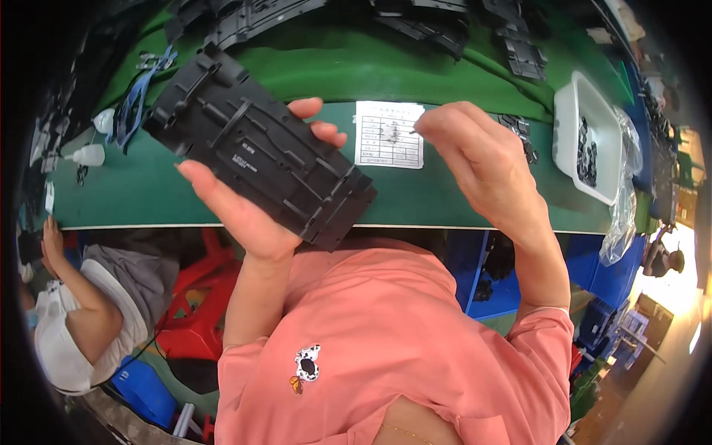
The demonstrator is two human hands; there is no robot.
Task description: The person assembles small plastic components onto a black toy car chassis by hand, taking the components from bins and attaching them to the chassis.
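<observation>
My left hand [248,215] grips a long black molded plastic part [259,152] with ribs and raised edges, tilted above the table's front edge. The thumb lies along its near side and fingertips show past its far side. To the right, my right hand [486,163] is raised with thumb and fingers pinched together. A tiny dark tip shows at the pinch, too small to name. Just left of those fingertips, a printed paper form [377,154] lies on the green table [311,211]. Small black pieces [521,132] sit partly hidden behind the right hand.
A white tray [565,137] with small black parts [587,156] stands at the right, clear plastic bag [621,230] beside it. More black molded parts [267,18] line the green cloth [326,70] at the back. At the left are a red stool [200,297] and another person's arm [81,285].
</observation>
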